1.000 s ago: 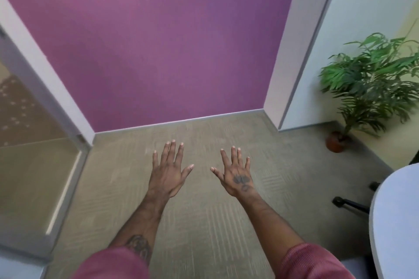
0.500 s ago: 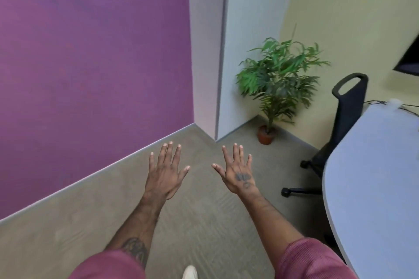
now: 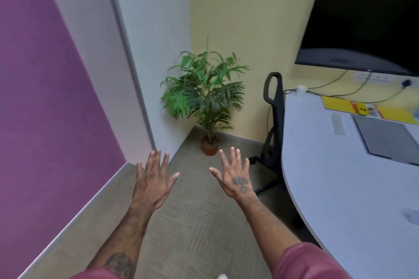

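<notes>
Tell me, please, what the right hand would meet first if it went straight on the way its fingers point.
Probably the potted plant in the corner: the right hand, open and empty, points toward the foot of it. Nothing shows between them, though depth is hard to judge.

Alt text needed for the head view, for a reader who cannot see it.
The left hand and right hand are held out forward, fingers spread, holding nothing, above carpet. A potted plant stands in the corner ahead; a black chair, desk and monitor are to the right.
</notes>
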Demonstrator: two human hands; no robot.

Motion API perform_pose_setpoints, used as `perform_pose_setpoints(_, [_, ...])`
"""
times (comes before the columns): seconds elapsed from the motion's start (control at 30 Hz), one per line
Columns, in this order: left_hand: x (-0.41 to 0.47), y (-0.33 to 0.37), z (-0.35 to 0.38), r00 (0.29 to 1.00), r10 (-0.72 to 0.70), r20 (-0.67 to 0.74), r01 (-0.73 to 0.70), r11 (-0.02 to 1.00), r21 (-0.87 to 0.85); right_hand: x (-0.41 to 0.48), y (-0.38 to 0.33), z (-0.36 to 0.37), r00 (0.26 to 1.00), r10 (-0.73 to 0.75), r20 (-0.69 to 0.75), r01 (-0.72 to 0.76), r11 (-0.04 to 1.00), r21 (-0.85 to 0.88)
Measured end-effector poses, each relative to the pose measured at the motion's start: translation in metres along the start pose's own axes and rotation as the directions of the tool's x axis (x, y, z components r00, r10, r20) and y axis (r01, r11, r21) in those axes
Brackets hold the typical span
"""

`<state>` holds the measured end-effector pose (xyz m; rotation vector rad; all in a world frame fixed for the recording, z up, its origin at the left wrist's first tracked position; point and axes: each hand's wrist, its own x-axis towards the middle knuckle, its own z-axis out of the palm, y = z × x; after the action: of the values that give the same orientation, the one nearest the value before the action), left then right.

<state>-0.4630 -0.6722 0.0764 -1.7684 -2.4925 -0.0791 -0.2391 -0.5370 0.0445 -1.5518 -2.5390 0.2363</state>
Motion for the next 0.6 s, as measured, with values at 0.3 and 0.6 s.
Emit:
perform_pose_setpoints(0.3, [0.186,0.057,0.033,0.981,0.193,-0.003,-0.192,0.977,-0.090,0.143,0.069,0.004,0.984,0.176,0.005,-0.176,0.984,0.018])
perform_pose_setpoints(0.6, [0.362,0.123,0.029,0.931,0.357,-0.075,-0.364,0.926,-0.098,0.270,0.145,-0.036,0.943,0.316,-0.101,-0.317,0.948,0.015])
